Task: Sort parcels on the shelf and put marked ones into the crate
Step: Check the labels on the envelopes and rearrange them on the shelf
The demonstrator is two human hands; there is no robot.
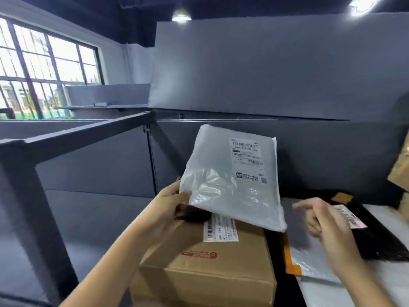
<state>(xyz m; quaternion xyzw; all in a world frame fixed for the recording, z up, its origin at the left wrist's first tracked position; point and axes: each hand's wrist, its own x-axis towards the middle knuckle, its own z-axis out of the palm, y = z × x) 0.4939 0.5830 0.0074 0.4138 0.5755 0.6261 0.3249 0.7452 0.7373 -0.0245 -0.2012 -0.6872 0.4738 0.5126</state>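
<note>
Pinched at its lower left corner by the left hand (170, 202), one grey poly mailer (232, 176) stood tilted above the cardboard box (205, 262), label facing the wearer, presumably for checking its mark. Right hand (321, 220): fingers spread, holding nothing, over the flat mailers (309, 260) toward the shelf's (394, 282) right edge. Crate: not seen.

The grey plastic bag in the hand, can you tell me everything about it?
The grey plastic mailer bag is flat, shiny and crinkled, with a white printed shipping label with barcodes on its upper right. It is held up tilted, label facing the camera. The left hand pinches its lower left corner. Its bottom edge hangs over the brown cardboard box; contact is unclear.
</note>
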